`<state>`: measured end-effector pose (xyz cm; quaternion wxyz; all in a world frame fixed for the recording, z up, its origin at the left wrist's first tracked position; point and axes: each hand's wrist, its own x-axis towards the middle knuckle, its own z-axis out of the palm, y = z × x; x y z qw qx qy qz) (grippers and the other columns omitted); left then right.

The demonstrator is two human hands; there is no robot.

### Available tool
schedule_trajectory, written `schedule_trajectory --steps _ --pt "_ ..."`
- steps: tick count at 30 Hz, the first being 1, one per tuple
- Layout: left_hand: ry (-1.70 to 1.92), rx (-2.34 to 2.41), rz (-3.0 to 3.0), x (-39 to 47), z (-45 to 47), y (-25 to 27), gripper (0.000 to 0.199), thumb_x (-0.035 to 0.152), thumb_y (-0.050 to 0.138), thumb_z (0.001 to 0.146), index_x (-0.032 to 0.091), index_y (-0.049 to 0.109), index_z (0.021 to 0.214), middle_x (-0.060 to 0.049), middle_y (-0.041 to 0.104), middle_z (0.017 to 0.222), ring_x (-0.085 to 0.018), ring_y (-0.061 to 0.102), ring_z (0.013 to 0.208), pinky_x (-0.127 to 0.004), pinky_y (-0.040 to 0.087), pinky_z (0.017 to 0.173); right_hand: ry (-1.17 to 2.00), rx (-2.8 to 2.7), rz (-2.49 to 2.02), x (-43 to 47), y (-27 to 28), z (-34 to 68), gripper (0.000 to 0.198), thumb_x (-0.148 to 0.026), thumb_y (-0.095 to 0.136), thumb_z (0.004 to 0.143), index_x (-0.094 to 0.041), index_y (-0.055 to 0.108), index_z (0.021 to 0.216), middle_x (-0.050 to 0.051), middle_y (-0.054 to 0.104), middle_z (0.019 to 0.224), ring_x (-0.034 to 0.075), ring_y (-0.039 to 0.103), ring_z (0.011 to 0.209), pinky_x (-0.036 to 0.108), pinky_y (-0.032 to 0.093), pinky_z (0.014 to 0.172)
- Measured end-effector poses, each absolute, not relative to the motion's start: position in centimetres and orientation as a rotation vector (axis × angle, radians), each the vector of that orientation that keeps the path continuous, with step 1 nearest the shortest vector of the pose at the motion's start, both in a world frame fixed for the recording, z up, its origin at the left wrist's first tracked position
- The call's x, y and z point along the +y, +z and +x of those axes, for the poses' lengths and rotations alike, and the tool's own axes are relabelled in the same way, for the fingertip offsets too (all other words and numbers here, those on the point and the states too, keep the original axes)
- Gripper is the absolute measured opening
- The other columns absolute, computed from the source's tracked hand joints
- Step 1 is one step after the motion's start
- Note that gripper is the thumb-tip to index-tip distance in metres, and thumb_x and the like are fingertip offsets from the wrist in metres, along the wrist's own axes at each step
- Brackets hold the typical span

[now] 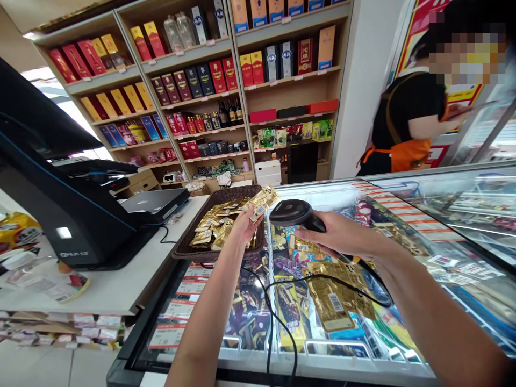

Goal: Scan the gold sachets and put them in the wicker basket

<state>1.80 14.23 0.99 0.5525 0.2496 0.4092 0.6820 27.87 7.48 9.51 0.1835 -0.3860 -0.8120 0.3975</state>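
My left hand is closed on a small gold foil packet with a barcode label, lifted over the right rim of a brown woven basket. Several similar gold packets fill that basket. Wrapped round the handle of a black barcode scanner is my right hand. The scanner's head points left, close to the packet but apart from it. Its black cable loops down over the freezer's glass top. Larger gold packets lie on the glass below my right hand.
The glass-topped freezer holds colourful wrapped goods. At left, a black checkout terminal and a flat scale stand on a white counter. Shelves of boxes line the back. A person in an orange apron stands at upper right.
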Motion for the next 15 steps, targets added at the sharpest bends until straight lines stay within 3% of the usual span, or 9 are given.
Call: schedule_trajectory --steps 10,15 --pt "1.672 0.971 0.406 14.3 1.4 1.3 0.007 0.017 0.055 0.092 0.016 0.062 0.092 -0.006 0.071 0.090 -0.014 0.068 0.078 -0.029 0.059 0.075 1.073 -2.297 -1.147 7.2 9.6 27.8 0.044 -0.064 0.056 0.083 -0.020 0.054 0.089 -0.005 0.048 0.049 0.011 0.044 0.041 0.023 0.032 0.042" --pt "1.858 0.966 0.025 13.3 -2.3 3.9 0.020 0.014 0.047 0.095 0.018 0.056 0.112 -0.008 0.068 0.091 -0.015 0.068 0.080 -0.024 0.060 0.064 1.108 -2.294 -1.166 7.4 9.5 28.4 0.046 -0.066 0.053 0.084 -0.020 0.052 0.089 -0.005 0.048 0.045 0.011 0.044 0.040 0.023 0.034 0.043"
